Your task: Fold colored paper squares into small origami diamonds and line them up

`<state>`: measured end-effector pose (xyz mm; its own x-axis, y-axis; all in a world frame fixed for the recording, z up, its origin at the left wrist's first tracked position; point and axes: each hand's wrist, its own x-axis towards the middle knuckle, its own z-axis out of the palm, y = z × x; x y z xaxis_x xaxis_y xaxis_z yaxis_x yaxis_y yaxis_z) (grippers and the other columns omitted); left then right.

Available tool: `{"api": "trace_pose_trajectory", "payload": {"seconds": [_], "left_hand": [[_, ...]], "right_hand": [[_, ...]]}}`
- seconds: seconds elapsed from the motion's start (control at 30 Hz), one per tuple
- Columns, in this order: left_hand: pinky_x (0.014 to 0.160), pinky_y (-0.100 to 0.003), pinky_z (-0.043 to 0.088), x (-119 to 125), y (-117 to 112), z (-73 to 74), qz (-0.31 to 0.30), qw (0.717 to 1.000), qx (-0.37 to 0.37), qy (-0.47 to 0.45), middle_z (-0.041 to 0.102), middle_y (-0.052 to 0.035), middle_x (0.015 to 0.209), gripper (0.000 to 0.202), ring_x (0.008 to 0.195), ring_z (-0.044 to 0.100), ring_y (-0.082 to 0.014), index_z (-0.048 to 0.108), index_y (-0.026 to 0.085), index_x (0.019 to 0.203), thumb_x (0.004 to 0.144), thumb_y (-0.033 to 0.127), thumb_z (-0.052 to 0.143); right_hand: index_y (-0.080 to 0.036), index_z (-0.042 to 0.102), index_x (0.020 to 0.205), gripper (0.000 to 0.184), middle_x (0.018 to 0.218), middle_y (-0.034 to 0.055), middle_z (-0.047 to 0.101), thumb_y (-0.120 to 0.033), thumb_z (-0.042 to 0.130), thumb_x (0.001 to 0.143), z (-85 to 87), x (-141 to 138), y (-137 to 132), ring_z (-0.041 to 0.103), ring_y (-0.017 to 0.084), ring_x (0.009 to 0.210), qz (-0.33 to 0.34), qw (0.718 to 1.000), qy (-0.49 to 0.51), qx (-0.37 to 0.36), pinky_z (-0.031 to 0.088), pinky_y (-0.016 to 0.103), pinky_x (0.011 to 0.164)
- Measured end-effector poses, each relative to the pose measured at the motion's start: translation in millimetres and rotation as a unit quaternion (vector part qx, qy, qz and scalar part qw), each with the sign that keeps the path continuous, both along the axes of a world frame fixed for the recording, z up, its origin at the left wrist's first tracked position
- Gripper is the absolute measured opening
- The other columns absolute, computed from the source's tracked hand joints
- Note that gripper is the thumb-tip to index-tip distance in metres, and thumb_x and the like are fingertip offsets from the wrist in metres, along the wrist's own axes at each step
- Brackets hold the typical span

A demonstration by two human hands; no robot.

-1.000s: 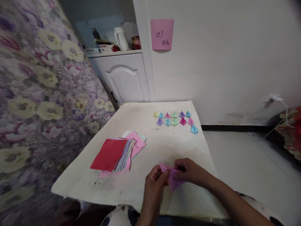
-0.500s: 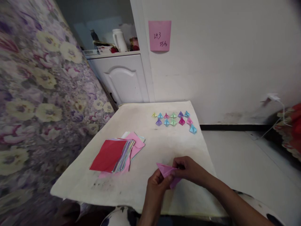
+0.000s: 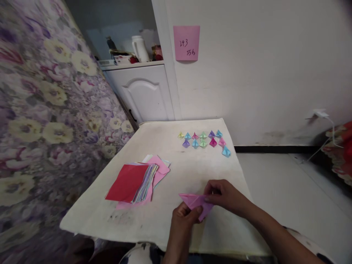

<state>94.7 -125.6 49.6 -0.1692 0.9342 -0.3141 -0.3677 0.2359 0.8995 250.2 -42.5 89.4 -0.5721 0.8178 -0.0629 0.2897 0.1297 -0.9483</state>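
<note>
Between my hands, above the front part of the table, is a folded piece of pink origami paper [image 3: 194,201], roughly triangular with its long edge on top. My left hand [image 3: 184,217] pinches it from below, thumb on the near face. At its upper right corner, the thumb and fingers of my right hand [image 3: 220,193] are closed on the edge. Part of the paper is hidden behind my fingers. Several small folded paper pieces [image 3: 203,143] in yellow, blue, pink, green and purple lie in rows toward the far right of the table.
A stack of coloured paper sheets [image 3: 129,183], red on top, lies on the left of the cloth-covered table [image 3: 93,216]. A pink note [image 3: 186,43] hangs on the wall. Left stands a floral curtain [image 3: 55,110]; behind is a white cabinet [image 3: 145,93] with a white jug [image 3: 140,48].
The pink paper has turned so that its top edge lies flatter and more of its face shows. My right hand has shifted slightly up and right along with its corner.
</note>
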Motion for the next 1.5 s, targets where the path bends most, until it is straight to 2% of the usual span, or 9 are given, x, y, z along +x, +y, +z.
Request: {"api": "trace_pose_trajectory", "payload": {"seconds": [0.1, 0.2, 0.43, 0.73, 0.93, 1.2, 1.4, 1.5], "left_hand": [[0.054, -0.021, 0.037, -2.0, 0.1, -1.3, 0.027, 0.998, 0.019, 0.055, 0.062, -0.0013, 0.059, 0.018, 0.055, 0.048, -0.0112, 0.069, 0.011, 0.073, 0.066, 0.027, 0.073], [0.053, -0.02, 0.036, -4.2, 1.5, 0.1, 0.033, 0.995, 0.035, 0.091, 0.058, 0.0012, 0.055, 0.016, 0.054, 0.046, -0.0105, 0.068, 0.012, 0.069, 0.065, 0.027, 0.073], [0.056, -0.022, 0.038, -3.7, 2.2, 1.8, 0.034, 0.994, 0.043, 0.095, 0.062, 0.0004, 0.06, 0.016, 0.058, 0.05, -0.0122, 0.07, 0.012, 0.075, 0.065, 0.023, 0.072], [0.068, -0.026, 0.046, -1.3, 1.8, 2.2, 0.022, 0.995, 0.053, 0.083, 0.07, -0.003, 0.073, 0.018, 0.071, 0.059, -0.0178, 0.071, 0.013, 0.082, 0.067, 0.022, 0.07], [0.066, -0.026, 0.045, -0.9, 2.0, 1.3, 0.023, 0.994, 0.055, 0.097, 0.07, -0.0029, 0.073, 0.017, 0.071, 0.058, -0.0176, 0.071, 0.014, 0.084, 0.069, 0.022, 0.068], [0.056, -0.021, 0.04, -2.2, 2.2, 10.4, 0.069, 0.991, 0.041, 0.107, 0.067, 0.0007, 0.063, 0.016, 0.059, 0.054, -0.0133, 0.071, 0.014, 0.078, 0.065, 0.023, 0.07], [0.062, -0.023, 0.043, -0.2, -0.2, 17.9, 0.118, 0.99, 0.04, 0.072, 0.067, 0.0005, 0.062, 0.016, 0.064, 0.057, -0.0153, 0.071, 0.014, 0.076, 0.063, 0.024, 0.072], [0.059, -0.022, 0.043, -0.4, -0.4, 18.3, 0.134, 0.988, 0.042, 0.071, 0.065, 0.001, 0.059, 0.014, 0.06, 0.055, -0.0134, 0.07, 0.014, 0.071, 0.063, 0.024, 0.072]], "right_hand": [[-0.021, 0.065, 0.086, 0.022, 0.081, 0.0002, 0.056, -0.008, 0.062, 0.068, 7.1, -3.0, -5.4, 0.051, 0.014, 0.074, -0.034, 0.994, 0.027, 0.101, 0.042, 0.023, 0.064], [-0.023, 0.066, 0.09, 0.028, 0.101, 0.0034, 0.054, -0.003, 0.058, 0.071, 11.9, -6.0, -11.2, 0.053, 0.017, 0.094, -0.012, 0.984, 0.07, 0.161, 0.044, 0.026, 0.078], [-0.025, 0.066, 0.092, 0.037, 0.102, 0.0021, 0.052, 0.002, 0.053, 0.071, 6.6, -11.5, -16.5, 0.055, 0.015, 0.09, 0.011, 0.984, 0.075, 0.158, 0.047, 0.025, 0.072], [-0.022, 0.063, 0.084, 0.029, 0.1, 0.0014, 0.052, 0.002, 0.053, 0.071, 3.7, -12.5, -16.0, 0.056, 0.013, 0.087, 0.009, 0.988, 0.085, 0.132, 0.048, 0.024, 0.068], [-0.021, 0.063, 0.081, 0.03, 0.104, 0.0021, 0.05, 0.004, 0.05, 0.071, 1.5, -11.8, -17.4, 0.056, 0.013, 0.089, 0.019, 0.988, 0.09, 0.12, 0.05, 0.023, 0.069], [-0.021, 0.065, 0.081, 0.027, 0.113, 0.0037, 0.049, 0.003, 0.055, 0.072, 1.9, -10.7, -15.6, 0.056, 0.013, 0.087, 0.01, 0.982, 0.078, 0.169, 0.049, 0.028, 0.077], [-0.022, 0.065, 0.083, 0.026, 0.113, 0.004, 0.049, 0.001, 0.059, 0.072, 0.8, -10.2, -13.1, 0.055, 0.015, 0.09, 0.004, 0.979, 0.071, 0.19, 0.048, 0.03, 0.08], [-0.023, 0.065, 0.084, 0.025, 0.111, 0.0042, 0.05, -0.001, 0.059, 0.074, 1.0, -10.2, -13.8, 0.053, 0.016, 0.093, -0.002, 0.973, 0.072, 0.218, 0.047, 0.031, 0.081]]}}
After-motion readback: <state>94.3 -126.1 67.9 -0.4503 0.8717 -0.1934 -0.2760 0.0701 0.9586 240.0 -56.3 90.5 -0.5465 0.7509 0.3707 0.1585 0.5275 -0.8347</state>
